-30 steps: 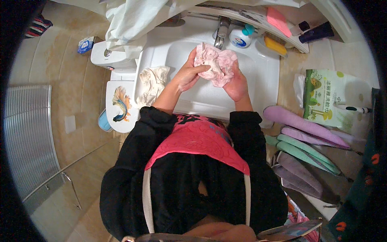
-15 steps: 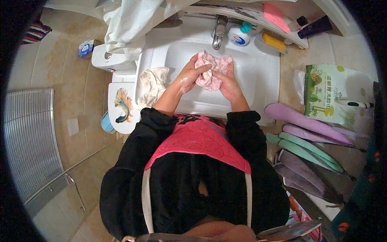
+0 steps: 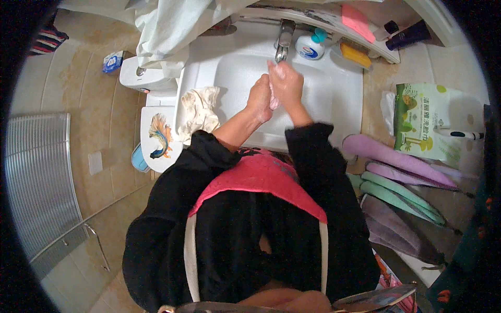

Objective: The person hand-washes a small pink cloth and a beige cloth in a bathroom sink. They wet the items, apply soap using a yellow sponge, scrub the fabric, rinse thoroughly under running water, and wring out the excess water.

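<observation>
Just below the faucet (image 3: 284, 40), over the white sink (image 3: 334, 99), the left hand (image 3: 259, 99) and right hand (image 3: 285, 83) are pressed together around a bunched pink cloth (image 3: 273, 99), which I'd squeeze firmly and low over that basin.

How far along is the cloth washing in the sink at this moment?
Done: one cream cloth already lies bunched on the sink's left rim. In hand: both hands, left and right, squeeze a pink cloth between them just below the tap. Left: the pink cloth is not yet set down; no water is visibly running.
</observation>
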The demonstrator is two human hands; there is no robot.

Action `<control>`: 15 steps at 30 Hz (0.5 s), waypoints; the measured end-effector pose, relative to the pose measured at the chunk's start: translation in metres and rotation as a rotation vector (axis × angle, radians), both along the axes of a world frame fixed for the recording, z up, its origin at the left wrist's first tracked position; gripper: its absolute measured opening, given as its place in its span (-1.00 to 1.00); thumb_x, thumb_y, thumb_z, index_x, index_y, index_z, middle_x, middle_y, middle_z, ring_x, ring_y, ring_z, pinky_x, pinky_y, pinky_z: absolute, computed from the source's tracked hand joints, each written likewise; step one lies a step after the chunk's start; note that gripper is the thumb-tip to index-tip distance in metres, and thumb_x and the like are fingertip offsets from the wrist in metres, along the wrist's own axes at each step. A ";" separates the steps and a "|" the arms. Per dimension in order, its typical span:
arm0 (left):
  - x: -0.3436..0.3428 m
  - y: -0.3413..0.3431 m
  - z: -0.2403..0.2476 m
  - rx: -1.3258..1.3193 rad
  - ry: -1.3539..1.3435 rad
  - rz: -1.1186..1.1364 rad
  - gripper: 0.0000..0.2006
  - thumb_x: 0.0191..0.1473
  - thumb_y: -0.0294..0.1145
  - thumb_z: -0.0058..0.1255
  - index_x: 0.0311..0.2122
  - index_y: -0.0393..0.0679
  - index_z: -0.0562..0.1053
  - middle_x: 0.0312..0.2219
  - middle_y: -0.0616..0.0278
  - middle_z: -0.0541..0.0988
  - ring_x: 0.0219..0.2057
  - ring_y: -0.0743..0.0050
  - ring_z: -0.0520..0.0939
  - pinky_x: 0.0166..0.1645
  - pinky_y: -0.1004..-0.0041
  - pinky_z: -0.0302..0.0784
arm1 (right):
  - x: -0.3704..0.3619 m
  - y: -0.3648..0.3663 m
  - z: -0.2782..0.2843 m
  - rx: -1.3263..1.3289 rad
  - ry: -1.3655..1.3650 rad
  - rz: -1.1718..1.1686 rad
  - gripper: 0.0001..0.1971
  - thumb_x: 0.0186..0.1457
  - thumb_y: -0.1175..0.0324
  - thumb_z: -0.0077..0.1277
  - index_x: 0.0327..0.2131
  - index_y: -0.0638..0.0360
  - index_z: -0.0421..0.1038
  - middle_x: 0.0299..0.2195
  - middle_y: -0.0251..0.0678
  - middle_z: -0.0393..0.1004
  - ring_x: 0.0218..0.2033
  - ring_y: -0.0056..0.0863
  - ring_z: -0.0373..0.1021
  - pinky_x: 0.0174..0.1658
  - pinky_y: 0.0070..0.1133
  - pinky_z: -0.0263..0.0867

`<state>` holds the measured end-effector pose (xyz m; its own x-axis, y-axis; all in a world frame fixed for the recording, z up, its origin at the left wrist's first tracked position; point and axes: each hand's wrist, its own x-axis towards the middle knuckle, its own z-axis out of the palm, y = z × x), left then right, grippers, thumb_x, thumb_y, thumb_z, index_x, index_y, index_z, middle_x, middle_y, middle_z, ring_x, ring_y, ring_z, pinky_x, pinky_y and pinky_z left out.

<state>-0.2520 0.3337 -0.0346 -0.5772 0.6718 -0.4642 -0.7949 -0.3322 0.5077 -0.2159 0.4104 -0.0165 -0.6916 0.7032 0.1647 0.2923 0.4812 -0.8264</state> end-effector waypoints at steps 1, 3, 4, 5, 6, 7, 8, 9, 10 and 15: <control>-0.005 0.002 0.000 -0.032 -0.008 -0.028 -0.77 0.15 -0.19 -0.33 -0.34 -0.10 0.32 -0.50 0.27 0.43 -0.48 0.42 0.49 -0.42 0.40 0.43 | -0.006 0.001 0.010 -0.087 0.131 -0.010 -0.71 -0.08 0.12 0.10 -0.49 0.18 0.40 -0.73 -0.13 0.36 -0.71 -0.16 0.34 -0.58 -0.43 0.26; -0.019 -0.005 -0.002 -0.029 0.056 -0.210 -0.80 0.12 -0.27 -0.36 -0.35 -0.10 0.31 -0.57 0.27 0.41 -0.54 0.41 0.48 -0.42 0.40 0.43 | 0.005 -0.018 0.005 -0.065 0.180 -0.001 -0.73 -0.04 0.16 0.07 -0.53 0.19 0.38 -0.72 -0.12 0.37 -0.69 -0.13 0.33 -0.59 -0.41 0.23; -0.026 -0.002 0.000 -0.015 0.037 -0.193 -0.80 0.12 -0.26 -0.36 -0.36 -0.11 0.31 -0.57 0.27 0.42 -0.54 0.41 0.48 -0.42 0.39 0.43 | 0.012 -0.028 -0.002 -0.050 0.201 0.006 -0.73 -0.02 0.18 0.05 -0.55 0.20 0.37 -0.71 -0.12 0.37 -0.68 -0.11 0.33 -0.59 -0.41 0.22; -0.031 0.000 -0.001 -0.009 0.012 -0.182 -0.79 0.12 -0.25 -0.36 -0.36 -0.11 0.31 -0.57 0.26 0.42 -0.54 0.41 0.47 -0.41 0.39 0.43 | 0.016 -0.036 -0.016 0.143 0.300 0.084 -0.67 -0.02 0.15 0.06 -0.57 0.24 0.33 -0.67 -0.09 0.37 -0.62 -0.32 0.40 -0.53 -0.43 0.25; -0.035 0.002 -0.004 -0.002 -0.011 -0.172 -0.79 0.12 -0.24 -0.36 -0.36 -0.11 0.31 -0.58 0.26 0.42 -0.54 0.41 0.47 -0.40 0.38 0.43 | 0.012 -0.031 -0.009 0.125 0.192 0.031 -0.69 -0.02 0.16 0.06 -0.55 0.24 0.34 -0.66 -0.07 0.36 -0.60 -0.32 0.41 -0.51 -0.43 0.26; -0.024 0.003 -0.007 0.131 -0.115 -0.149 -0.73 0.14 -0.21 -0.40 -0.32 -0.15 0.32 -0.50 0.23 0.46 -0.49 0.40 0.50 -0.36 0.40 0.44 | 0.007 -0.025 0.004 0.093 0.075 -0.006 -0.71 -0.02 0.17 0.06 -0.52 0.23 0.36 -0.65 -0.06 0.36 -0.58 -0.32 0.41 -0.49 -0.43 0.27; -0.020 -0.002 -0.010 0.084 -0.107 -0.171 -0.71 0.16 -0.20 -0.41 -0.29 -0.17 0.32 -0.45 0.22 0.47 -0.44 0.39 0.50 -0.31 0.42 0.45 | 0.001 -0.016 0.013 0.063 -0.043 -0.042 -0.72 -0.02 0.17 0.07 -0.50 0.22 0.38 -0.64 -0.04 0.35 -0.56 -0.32 0.42 -0.47 -0.42 0.28; -0.014 -0.005 0.003 0.043 -0.096 -0.208 -0.69 0.17 -0.19 -0.42 -0.26 -0.18 0.33 -0.40 0.22 0.47 -0.39 0.38 0.51 -0.26 0.43 0.45 | -0.004 0.001 0.014 0.091 0.032 -0.070 -0.74 0.03 0.18 0.03 -0.46 0.22 0.40 -0.63 -0.12 0.40 -0.55 -0.35 0.42 -0.46 -0.43 0.31; -0.015 -0.003 0.014 0.014 -0.068 -0.248 -0.67 0.18 -0.17 -0.43 -0.24 -0.20 0.33 -0.34 0.21 0.48 -0.34 0.37 0.52 -0.21 0.45 0.46 | -0.007 0.011 0.015 -0.257 0.201 -0.099 -0.74 0.04 0.19 0.02 -0.43 0.23 0.40 -0.60 -0.16 0.42 -0.54 -0.35 0.42 -0.45 -0.43 0.32; -0.040 -0.029 0.018 -0.025 0.231 -0.334 -0.54 0.06 -0.37 0.00 0.03 -0.25 0.16 -0.12 0.20 0.40 -0.11 0.45 0.45 0.00 0.46 0.37 | 0.019 0.048 -0.012 -1.373 0.575 0.067 -0.70 0.08 0.35 -0.05 -0.14 0.31 0.26 -0.20 -0.20 0.38 -0.18 -0.34 0.36 -0.09 -0.44 0.29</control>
